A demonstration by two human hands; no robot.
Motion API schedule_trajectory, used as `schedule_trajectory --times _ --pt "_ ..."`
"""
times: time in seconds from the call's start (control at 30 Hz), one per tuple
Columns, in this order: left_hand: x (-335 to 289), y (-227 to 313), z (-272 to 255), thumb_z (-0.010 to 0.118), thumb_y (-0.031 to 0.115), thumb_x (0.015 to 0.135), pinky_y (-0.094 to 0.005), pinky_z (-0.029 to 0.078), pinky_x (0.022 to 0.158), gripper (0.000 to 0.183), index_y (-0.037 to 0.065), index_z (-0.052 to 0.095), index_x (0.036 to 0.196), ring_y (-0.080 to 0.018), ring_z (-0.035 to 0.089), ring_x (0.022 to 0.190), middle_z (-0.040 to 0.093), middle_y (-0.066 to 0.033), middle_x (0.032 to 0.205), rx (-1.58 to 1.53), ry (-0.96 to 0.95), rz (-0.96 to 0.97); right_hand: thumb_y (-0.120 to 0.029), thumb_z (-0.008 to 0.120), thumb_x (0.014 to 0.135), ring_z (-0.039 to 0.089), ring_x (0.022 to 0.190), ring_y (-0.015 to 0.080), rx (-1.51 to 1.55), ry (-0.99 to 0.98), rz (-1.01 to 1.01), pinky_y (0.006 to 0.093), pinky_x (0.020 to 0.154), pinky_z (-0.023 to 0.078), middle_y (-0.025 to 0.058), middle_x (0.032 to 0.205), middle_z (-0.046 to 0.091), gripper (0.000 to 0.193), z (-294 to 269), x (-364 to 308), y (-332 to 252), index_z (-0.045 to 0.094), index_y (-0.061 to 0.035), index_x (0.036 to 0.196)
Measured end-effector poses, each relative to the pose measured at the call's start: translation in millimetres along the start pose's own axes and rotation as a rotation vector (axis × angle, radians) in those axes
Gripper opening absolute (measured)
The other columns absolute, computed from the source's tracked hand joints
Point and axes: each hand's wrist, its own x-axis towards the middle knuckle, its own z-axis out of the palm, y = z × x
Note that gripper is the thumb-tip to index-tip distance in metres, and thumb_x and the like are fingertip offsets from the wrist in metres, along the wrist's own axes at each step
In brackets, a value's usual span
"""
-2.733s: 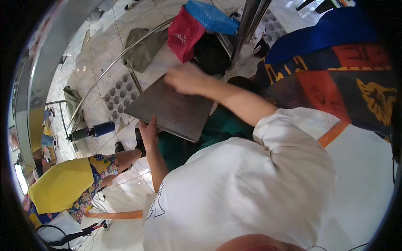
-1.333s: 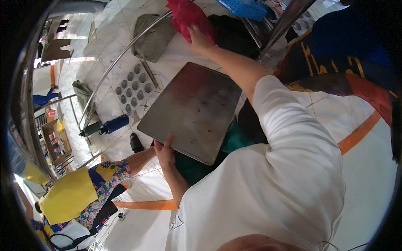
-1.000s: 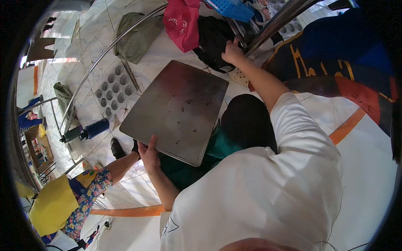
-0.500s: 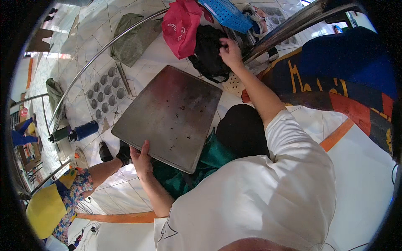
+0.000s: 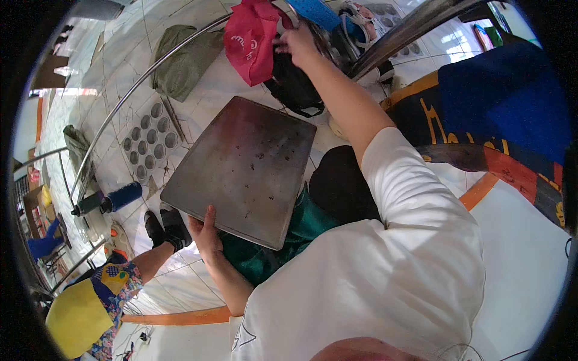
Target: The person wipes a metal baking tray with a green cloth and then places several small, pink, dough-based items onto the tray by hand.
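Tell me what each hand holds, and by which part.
Left hand grips the flat metal baking tray at its near edge. Right hand touches the red bag; a grip cannot be told.

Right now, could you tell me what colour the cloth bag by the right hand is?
The cloth bag is red, clearest in the head view.

Left hand (image 5: pixel 206 231) clamped — right hand (image 5: pixel 298 43) outstretched
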Motion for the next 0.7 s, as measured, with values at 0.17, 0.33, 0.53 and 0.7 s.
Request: schedule_trajectory --times 0.17,0.33,0.53,0.7 --pt "6 -8 -11 0.067 0.004 0.085 -0.0325 0.044 0.092 0.052 0.001 0.044 0.131 -0.0209 0.055 0.109 0.055 -0.0115 0.123 -0.032 -0.043 0.012 0.007 0.045 0.073 0.063 0.063 0.0188 -0.412 -0.341 0.125 0.0280 0.047 0.045 0.0102 0.089 0.065 0.035 -30 -76 20 0.063 -0.0030 0.101" --pt "13 1 -2 0.066 0.008 0.087 -0.0326 0.046 0.090 0.049 0.002 0.044 0.130 -0.0205 0.055 0.107 0.056 -0.0109 0.122 0.004 -0.060 -0.018 -0.003 0.053 0.065 0.063 0.056 0.0181 -0.939 -0.386 -0.092 0.0321 0.053 0.048 0.0107 0.061 0.065 0.014 -139 -99 37 0.067 -0.0031 0.062" --pt "28 -12 -21 0.066 0.012 0.089 -0.0335 0.048 0.087 0.044 0.003 0.047 0.127 -0.0199 0.057 0.103 0.057 -0.0104 0.119 0.112 -0.036 -0.107 0.000 0.051 0.067 0.060 0.055 0.0184 -1.093 -0.228 0.474 0.0337 0.050 0.047 0.0081 0.061 0.063 0.018 -238 -129 69 0.068 -0.0056 0.069" --pt "26 -2 -5 0.066 0.011 0.088 -0.0337 0.048 0.086 0.046 0.003 0.046 0.129 -0.0204 0.056 0.105 0.057 -0.0095 0.121 0.106 -0.086 -0.109 -0.009 0.053 0.079 0.062 0.059 0.0189 -1.103 0.281 0.302 0.0346 0.050 0.049 0.0083 0.073 0.065 0.022 -290 -118 116 0.068 -0.0095 0.094"
